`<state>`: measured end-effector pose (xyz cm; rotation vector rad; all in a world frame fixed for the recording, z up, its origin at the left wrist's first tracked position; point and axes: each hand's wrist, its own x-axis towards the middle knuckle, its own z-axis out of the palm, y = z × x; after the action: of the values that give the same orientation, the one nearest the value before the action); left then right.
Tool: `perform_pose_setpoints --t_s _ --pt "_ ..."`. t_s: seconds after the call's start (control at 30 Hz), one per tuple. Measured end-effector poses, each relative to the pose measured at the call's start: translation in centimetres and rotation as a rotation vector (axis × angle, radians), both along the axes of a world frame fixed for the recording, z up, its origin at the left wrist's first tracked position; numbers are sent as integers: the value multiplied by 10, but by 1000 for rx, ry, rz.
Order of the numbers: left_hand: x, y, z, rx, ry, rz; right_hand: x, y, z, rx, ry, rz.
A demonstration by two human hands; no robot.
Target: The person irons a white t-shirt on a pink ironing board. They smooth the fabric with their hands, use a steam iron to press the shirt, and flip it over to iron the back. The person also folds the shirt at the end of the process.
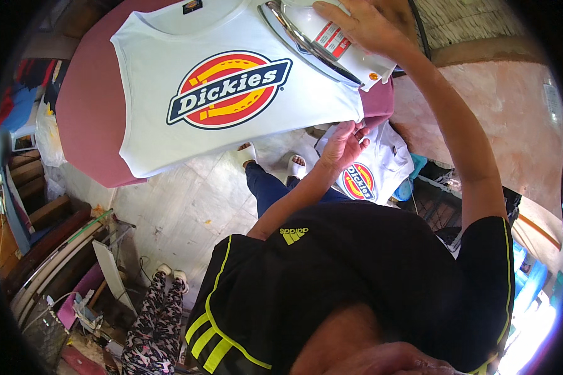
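Note:
A white sleeveless shirt [150, 94] with a red, yellow and dark blue print lies spread over a maroon-covered ironing board [84, 119]. My right hand [372, 28] is closed around the top of a white clothes iron [363, 62], whose chrome-edged base is against the shirt's right side. My hand and the picture's upper edge hide part of the iron's handle. Below it, my left hand [345, 147] pinches the shirt's lower right corner at the board's near edge.
A second white printed shirt [391, 156] hangs or lies below the board on the right. Wooden shelving [34, 187] and leaning boards stand at left. Another person's legs in patterned trousers [153, 331] show at lower left. A pinkish surface [481, 119] lies to the right.

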<state>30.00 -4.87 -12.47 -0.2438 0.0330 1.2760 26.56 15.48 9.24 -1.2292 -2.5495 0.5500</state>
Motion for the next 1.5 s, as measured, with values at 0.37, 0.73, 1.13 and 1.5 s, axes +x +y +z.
perform_pose_setpoints --t_s 0.37,0.73,1.13,1.5 --pt "-28 -5 9 -120 502 -121 33 -54 17 -98 -42 173" --pt "-107 -28 118 398 2309 664 72 -42 -17 390 -56 284" --pt "-271 -25 119 -11 2865 744 -55 46 19 26 87 408" --pt "-384 -9 111 -423 3122 286 -204 41 9 43 -62 733"
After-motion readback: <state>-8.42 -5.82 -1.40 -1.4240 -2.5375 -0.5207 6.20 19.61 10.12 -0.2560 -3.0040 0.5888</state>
